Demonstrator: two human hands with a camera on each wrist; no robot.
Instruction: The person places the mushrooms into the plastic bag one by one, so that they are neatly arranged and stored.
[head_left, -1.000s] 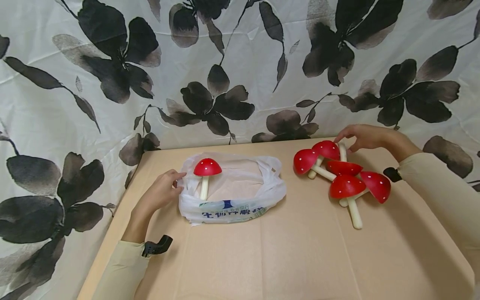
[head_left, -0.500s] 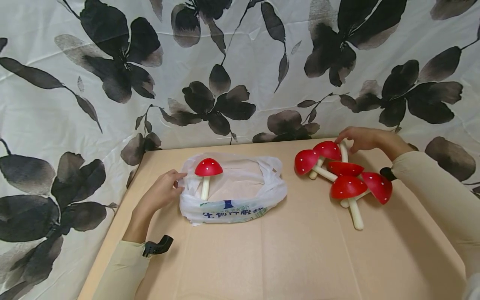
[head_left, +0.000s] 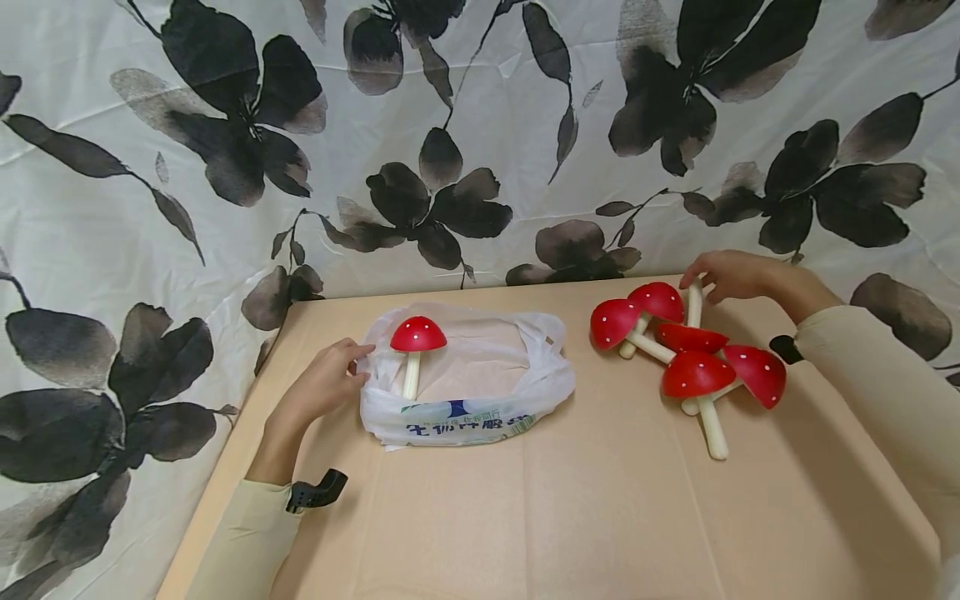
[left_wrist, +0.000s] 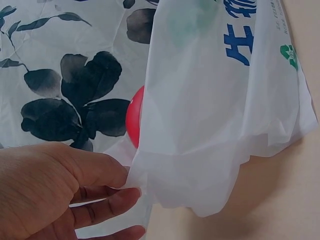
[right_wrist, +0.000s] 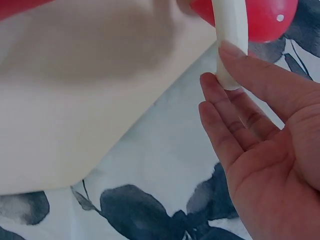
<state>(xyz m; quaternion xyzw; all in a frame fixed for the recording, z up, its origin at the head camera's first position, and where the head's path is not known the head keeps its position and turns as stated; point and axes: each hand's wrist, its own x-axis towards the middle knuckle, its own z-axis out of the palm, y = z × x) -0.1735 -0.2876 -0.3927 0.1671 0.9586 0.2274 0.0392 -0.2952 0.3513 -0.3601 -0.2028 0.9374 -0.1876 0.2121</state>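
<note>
Red-capped toy mushrooms with white dots lie in a pile at the right of the table. At the back of this pile my right hand pinches the pale stem of one; in the right wrist view, thumb and fingers of the hand hold the stem end. A white plastic bag lies with its mouth spread, one mushroom in it. My left hand pinches the bag's left edge; the left wrist view shows the hand at the film.
The tan table has its back edge against a white cloth printed with dark flowers. The remaining mushrooms overlap each other, one stem pointing to the front. Black bands sit on both wrists.
My right hand has shifted slightly to the right, and the stem at its fingers has tilted and moved right with it. The left hand and the bag look the same.
</note>
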